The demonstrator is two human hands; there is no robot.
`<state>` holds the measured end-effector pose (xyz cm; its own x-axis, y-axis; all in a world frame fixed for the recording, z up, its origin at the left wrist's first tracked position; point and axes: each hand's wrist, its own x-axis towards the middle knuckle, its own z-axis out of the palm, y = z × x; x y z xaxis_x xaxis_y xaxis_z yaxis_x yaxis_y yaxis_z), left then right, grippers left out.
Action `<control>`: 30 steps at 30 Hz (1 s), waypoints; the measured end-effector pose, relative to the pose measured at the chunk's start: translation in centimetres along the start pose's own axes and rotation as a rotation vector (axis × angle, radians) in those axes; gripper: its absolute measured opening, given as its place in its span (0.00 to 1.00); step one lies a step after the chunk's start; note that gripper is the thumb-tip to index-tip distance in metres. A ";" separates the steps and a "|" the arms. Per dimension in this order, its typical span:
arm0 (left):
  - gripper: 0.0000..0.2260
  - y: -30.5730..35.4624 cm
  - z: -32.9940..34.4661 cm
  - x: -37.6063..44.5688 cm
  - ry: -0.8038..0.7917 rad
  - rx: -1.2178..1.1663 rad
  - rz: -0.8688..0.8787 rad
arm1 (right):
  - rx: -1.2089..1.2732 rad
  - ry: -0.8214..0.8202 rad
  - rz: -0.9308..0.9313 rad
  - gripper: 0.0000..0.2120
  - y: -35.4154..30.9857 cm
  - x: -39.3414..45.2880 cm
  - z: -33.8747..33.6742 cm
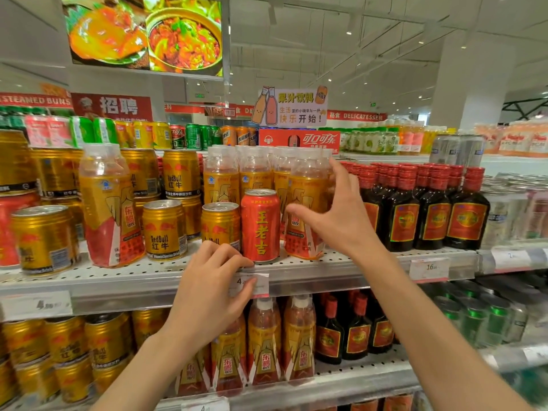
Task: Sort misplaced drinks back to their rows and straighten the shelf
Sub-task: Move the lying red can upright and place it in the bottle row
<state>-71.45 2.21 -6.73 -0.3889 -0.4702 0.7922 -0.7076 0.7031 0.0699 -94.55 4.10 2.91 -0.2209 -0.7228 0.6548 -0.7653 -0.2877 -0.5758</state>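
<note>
Perforated shelf [166, 269] carries cans [260, 225] and bottles [308, 203].

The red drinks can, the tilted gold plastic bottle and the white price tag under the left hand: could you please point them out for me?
Red drinks can [260, 226], head view: middle of its label.
Tilted gold plastic bottle [108, 203], head view: its gold label.
White price tag [262, 284], head view: its uncovered right part.
</note>
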 end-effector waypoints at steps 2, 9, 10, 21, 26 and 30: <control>0.11 0.0 0.0 0.0 0.007 -0.001 -0.005 | -0.030 -0.002 0.013 0.53 0.4 -1.2 1.2; 0.11 0.0 0.2 -0.1 0.008 -0.013 -0.002 | 0.076 -0.094 0.076 0.51 2.0 -0.9 -0.1; 0.11 0.0 0.2 -0.1 0.010 -0.015 -0.006 | 0.071 -0.098 0.078 0.51 2.1 -0.9 -0.1; 0.11 0.2 -0.1 -0.4 -0.011 -0.094 -0.040 | 0.058 0.010 0.101 0.44 2.3 -2.9 1.1; 0.13 0.0 -1.6 -2.1 -0.049 -0.290 -0.140 | 0.187 -0.027 0.173 0.35 2.1 -8.3 0.7; 0.15 -0.1 -3.1 -5.0 -0.018 -0.379 -0.221 | 0.225 -0.023 0.212 0.26 2.2 -13.8 1.3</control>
<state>-67.65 6.16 -8.87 -0.2650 -0.6385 0.7226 -0.5097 0.7289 0.4570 -92.40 12.62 -7.99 -0.3459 -0.7948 0.4987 -0.5498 -0.2590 -0.7941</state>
